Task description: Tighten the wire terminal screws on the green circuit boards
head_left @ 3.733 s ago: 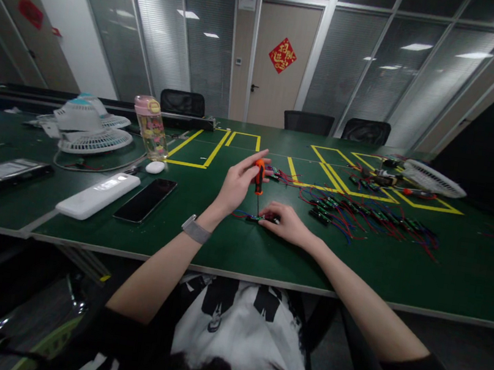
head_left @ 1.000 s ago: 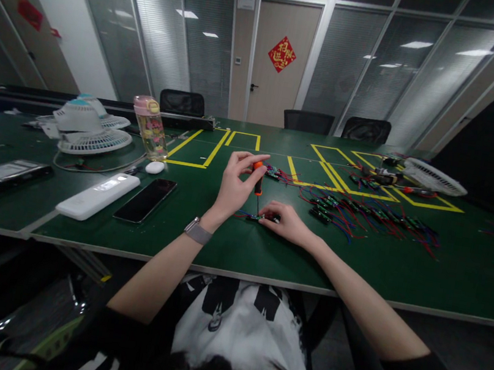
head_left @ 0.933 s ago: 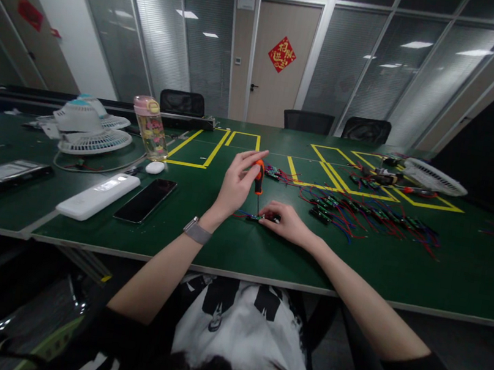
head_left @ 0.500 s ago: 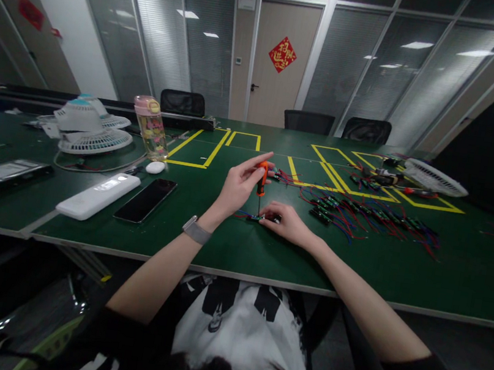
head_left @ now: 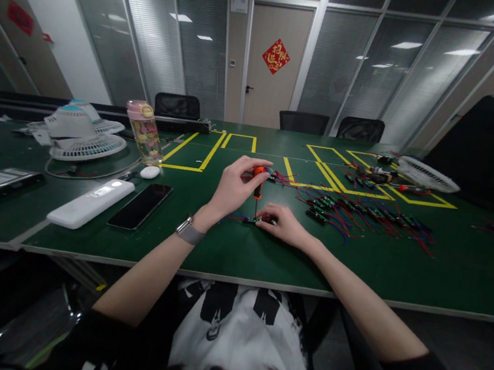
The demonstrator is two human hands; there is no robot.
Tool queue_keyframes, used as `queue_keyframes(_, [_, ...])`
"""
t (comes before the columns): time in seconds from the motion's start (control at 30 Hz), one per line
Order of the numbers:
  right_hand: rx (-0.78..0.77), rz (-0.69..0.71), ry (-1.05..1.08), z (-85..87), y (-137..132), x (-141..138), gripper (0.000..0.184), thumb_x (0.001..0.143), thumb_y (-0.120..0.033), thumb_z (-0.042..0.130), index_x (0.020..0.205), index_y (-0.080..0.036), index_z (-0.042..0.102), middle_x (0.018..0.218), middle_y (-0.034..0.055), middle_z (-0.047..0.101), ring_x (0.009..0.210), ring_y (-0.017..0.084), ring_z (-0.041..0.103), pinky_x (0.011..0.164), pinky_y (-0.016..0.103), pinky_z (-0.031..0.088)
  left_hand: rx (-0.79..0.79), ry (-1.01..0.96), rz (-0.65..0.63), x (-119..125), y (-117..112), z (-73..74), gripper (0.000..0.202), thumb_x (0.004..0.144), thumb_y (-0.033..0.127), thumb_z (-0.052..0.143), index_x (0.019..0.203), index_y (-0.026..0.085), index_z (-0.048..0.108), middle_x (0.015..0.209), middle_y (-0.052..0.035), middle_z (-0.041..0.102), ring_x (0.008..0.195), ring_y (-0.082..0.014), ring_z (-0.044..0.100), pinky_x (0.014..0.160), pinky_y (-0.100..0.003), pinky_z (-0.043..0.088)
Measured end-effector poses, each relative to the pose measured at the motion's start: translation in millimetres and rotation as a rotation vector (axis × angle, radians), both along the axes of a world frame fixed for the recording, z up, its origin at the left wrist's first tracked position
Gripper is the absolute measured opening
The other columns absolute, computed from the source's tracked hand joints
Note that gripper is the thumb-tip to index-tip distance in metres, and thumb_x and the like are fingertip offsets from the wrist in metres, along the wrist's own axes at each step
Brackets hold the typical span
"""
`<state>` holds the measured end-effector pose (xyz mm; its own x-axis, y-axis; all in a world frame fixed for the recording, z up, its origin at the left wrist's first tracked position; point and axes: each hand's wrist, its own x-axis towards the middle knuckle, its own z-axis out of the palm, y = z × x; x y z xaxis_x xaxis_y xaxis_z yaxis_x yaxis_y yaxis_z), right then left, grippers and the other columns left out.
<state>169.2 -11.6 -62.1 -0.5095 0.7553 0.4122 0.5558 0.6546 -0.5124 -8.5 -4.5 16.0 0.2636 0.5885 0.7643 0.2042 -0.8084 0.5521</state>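
Screwdriver [head_left: 257,194] upright over a circuit board [head_left: 249,220]

Its long axis near vertical, tip down at the board, it stands toward the green table's [head_left: 235,260] near edge. The left hand [head_left: 234,187] grasps the handle; the right hand [head_left: 286,225] pinches the board's right end. Far off, a door [head_left: 271,102].

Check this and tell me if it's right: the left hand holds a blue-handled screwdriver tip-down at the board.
The colour is wrong: the head view shows an orange-and-black screwdriver. The left hand does hold it tip-down at the board.
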Motion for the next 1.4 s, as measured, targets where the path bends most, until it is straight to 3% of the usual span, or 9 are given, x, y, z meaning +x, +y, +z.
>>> queue_keyframes(0.1, [0.002, -0.014, -0.005, -0.1, 0, -1, 0.01, 0.08, -0.02, 0.065, 0.088, -0.016, 0.07, 0.078, 0.0033, 0.061, 0.068, 0.014, 0.056, 0.065, 0.025, 0.045, 0.295, 0.38, 0.134, -5, 4, 13.8, 0.026, 0.09, 0.031, 0.053, 0.109, 0.017, 0.063, 0.091, -0.006, 0.062, 0.08, -0.0145, 0.061, 0.074, -0.027, 0.052])
queue_keyframes(0.2, [0.006, -0.019, -0.012, -0.9, 1, -1, 0.01, 0.08, -0.02, 0.065, 0.088, -0.016, 0.07, 0.077, 0.0028, 0.061, 0.068, 0.013, 0.056, 0.065, 0.025, 0.045, 0.712, 0.634, 0.255, -13, 15, 18.3, 0.028, 0.094, 0.027, 0.046, 0.113, 0.011, 0.058, 0.099, -0.0111, 0.063, 0.091, -0.0198, 0.061, 0.079, -0.033, 0.051])
queue_keyframes(0.33, [0.006, -0.017, -0.008, -1.6, 1, -1, 0.011, 0.08, -0.021, 0.065, 0.089, -0.016, 0.07, 0.079, 0.0028, 0.06, 0.069, 0.013, 0.056, 0.067, 0.025, 0.045, 1.043, 0.524, 0.293, -23, 31, 6.6, 0.03, 0.093, 0.02, 0.042, 0.119, 0.008, 0.052, 0.095, -0.0123, 0.064, 0.086, -0.0195, 0.061, 0.075, -0.033, 0.052])
queue_keyframes(0.4, [0.001, -0.012, -0.004, -1.7, 1, -1, 0.011, 0.081, -0.021, 0.064, 0.089, -0.016, 0.07, 0.08, 0.003, 0.06, 0.069, 0.013, 0.056, 0.067, 0.025, 0.045, 1.033, 0.461, 0.355, -26, 34, 0.3, 0.036, 0.093, 0.02, 0.041, 0.127, 0.008, 0.047, 0.096, -0.0123, 0.063, 0.087, -0.0201, 0.061, 0.076, -0.034, 0.052])
queue_keyframes(0.7, [0.015, -0.013, -0.016, -1.7, 1, 0, 0.011, 0.081, -0.021, 0.064, 0.089, -0.016, 0.07, 0.079, 0.0032, 0.061, 0.069, 0.013, 0.056, 0.066, 0.025, 0.045, 0.989, 0.517, 0.279, -22, 29, -7.8, 0.047, 0.091, 0.025, 0.046, 0.135, 0.01, 0.038, 0.124, -0.017, 0.057, 0.115, -0.0236, 0.054, 0.093, -0.037, 0.048])
queue_keyframes(0.83, [0.021, -0.013, -0.016, -1.4, 0, 0, 0.011, 0.081, -0.021, 0.064, 0.089, -0.016, 0.07, 0.079, 0.0031, 0.061, 0.068, 0.013, 0.056, 0.066, 0.025, 0.045, 0.939, 0.444, 0.304, -23, 27, -12.3, 0.043, 0.09, 0.03, 0.051, 0.128, 0.012, 0.045, 0.113, -0.0133, 0.06, 0.101, -0.0212, 0.058, 0.085, -0.035, 0.05])
queue_keyframes(0.97, [0.02, -0.014, -0.001, -1.5, 0, 0, 0.011, 0.081, -0.023, 0.064, 0.088, -0.016, 0.07, 0.078, 0.0028, 0.061, 0.067, 0.013, 0.056, 0.065, 0.025, 0.045, 1.057, 0.468, 0.381, -25, 25, -10.9, 0.042, 0.089, 0.039, 0.051, 0.122, 0.014, 0.051, 0.098, -0.01, 0.06, 0.084, -0.0203, 0.057, 0.072, -0.033, 0.049])
queue_keyframes(1.07, [0.022, -0.002, -0.004, -1.4, 0, 0, 0.011, 0.081, -0.022, 0.064, 0.088, -0.017, 0.07, 0.079, 0.003, 0.061, 0.069, 0.013, 0.057, 0.066, 0.025, 0.045, 1.124, 0.484, 0.413, -26, 24, -8.9, 0.038, 0.09, 0.03, 0.046, 0.125, 0.014, 0.05, 0.091, -0.008, 0.061, 0.078, -0.0191, 0.057, 0.07, -0.034, 0.048])
queue_keyframes(1.4, [0.024, -0.012, -0.028, -0.6, 0, 0, 0.01, 0.081, -0.02, 0.064, 0.088, -0.016, 0.07, 0.078, 0.0032, 0.061, 0.068, 0.014, 0.056, 0.066, 0.026, 0.045, 0.988, 0.446, 0.259, -15, 13, -6.9, 0.041, 0.092, 0.018, 0.042, 0.131, 0.01, 0.042, 0.126, -0.0152, 0.057, 0.116, -0.0213, 0.054, 0.093, -0.036, 0.049])
